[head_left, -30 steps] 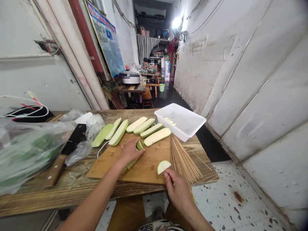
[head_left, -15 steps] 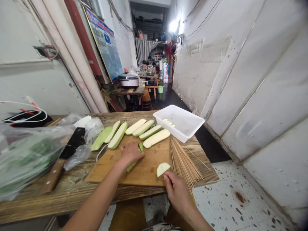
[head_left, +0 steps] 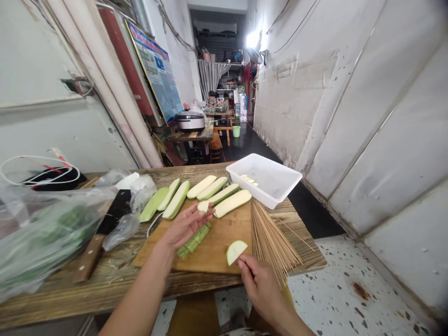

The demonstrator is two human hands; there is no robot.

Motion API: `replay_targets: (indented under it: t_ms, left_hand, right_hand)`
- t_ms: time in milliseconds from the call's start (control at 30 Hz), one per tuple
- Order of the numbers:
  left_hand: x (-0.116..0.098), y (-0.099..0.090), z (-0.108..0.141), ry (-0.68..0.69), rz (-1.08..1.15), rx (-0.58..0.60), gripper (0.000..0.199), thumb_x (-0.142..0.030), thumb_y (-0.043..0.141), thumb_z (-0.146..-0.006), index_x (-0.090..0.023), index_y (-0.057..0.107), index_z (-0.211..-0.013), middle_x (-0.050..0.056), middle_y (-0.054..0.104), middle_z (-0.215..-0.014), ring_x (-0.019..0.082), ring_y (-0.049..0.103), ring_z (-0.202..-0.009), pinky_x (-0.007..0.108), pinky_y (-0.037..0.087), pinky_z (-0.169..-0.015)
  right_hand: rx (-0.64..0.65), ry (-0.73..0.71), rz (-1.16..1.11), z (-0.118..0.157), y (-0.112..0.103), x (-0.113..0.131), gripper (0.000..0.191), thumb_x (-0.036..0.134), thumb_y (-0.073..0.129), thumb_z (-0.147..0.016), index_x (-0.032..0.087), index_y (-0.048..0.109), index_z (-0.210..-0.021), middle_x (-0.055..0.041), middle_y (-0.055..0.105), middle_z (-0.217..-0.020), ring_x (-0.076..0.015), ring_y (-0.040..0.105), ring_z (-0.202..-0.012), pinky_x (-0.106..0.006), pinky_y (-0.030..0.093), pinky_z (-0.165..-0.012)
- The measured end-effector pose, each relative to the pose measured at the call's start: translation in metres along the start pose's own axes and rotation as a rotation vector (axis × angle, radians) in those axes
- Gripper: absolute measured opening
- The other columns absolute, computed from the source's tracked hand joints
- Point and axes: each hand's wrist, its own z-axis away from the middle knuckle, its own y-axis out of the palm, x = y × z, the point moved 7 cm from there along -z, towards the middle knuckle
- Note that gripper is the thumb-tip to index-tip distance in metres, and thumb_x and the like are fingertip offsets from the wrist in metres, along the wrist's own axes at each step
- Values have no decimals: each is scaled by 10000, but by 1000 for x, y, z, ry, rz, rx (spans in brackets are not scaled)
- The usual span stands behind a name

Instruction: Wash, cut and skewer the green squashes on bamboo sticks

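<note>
My left hand (head_left: 189, 224) has lifted a pale zucchini slice (head_left: 203, 206) between its fingers, above the cutting board (head_left: 224, 242). Just below that hand lies a row of cut zucchini pieces (head_left: 194, 241), green skin up. My right hand (head_left: 257, 277), closed at the board's near right edge, grips a thin skewer, mostly hidden by the fingers. A half-round zucchini slice (head_left: 237, 252) is stuck on its tip. Along the board's far side rest several long zucchini halves (head_left: 233, 204).
A white plastic tub (head_left: 280, 179) holds a few slices at the far right. Bamboo skewers (head_left: 273, 238) fan out right of the board. To the left lie a knife (head_left: 89, 256) and a plastic bag of greens (head_left: 59, 228). Farther back, a person (head_left: 212, 99) sits at a table.
My left hand has risen off the row of cut pieces and now holds a slice. The right hand stays nearly in place with its skewered slice. The view has shifted slightly.
</note>
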Motion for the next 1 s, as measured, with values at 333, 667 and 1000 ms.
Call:
replay_targets:
  t_ms: [333,667,1000]
  left_hand:
    - [-9,6,22,-167,392,-27,328,-43,503,-842,-63,624,-1146,206,582,-1242,125,622,-780,144,448,-484]
    - [-13,11,32,-245,736,-71,470,-102,406,-918,-3,374,-1377,260,591,-1178,195,641,-937,173,483,-516]
    - [-4,22,35,-199,857,-283,306,-230,366,-963,-33,553,-1105,213,633,-1084,267,631,-1032,383,591,-787]
  right_hand:
    - [73,-50,-83,1,14,25,262,250,383,-948,183,603,-825,4,590,-667,-103,518,-574,-205,325,-545]
    - [43,-65,-40,4,16,27,247,246,399,-942,181,608,-828,5,607,-658,-102,539,-568,-201,336,-543]
    - [55,-130,-32,13,17,41,229,213,409,-931,184,627,-871,8,624,-655,-95,559,-548,-185,363,-529]
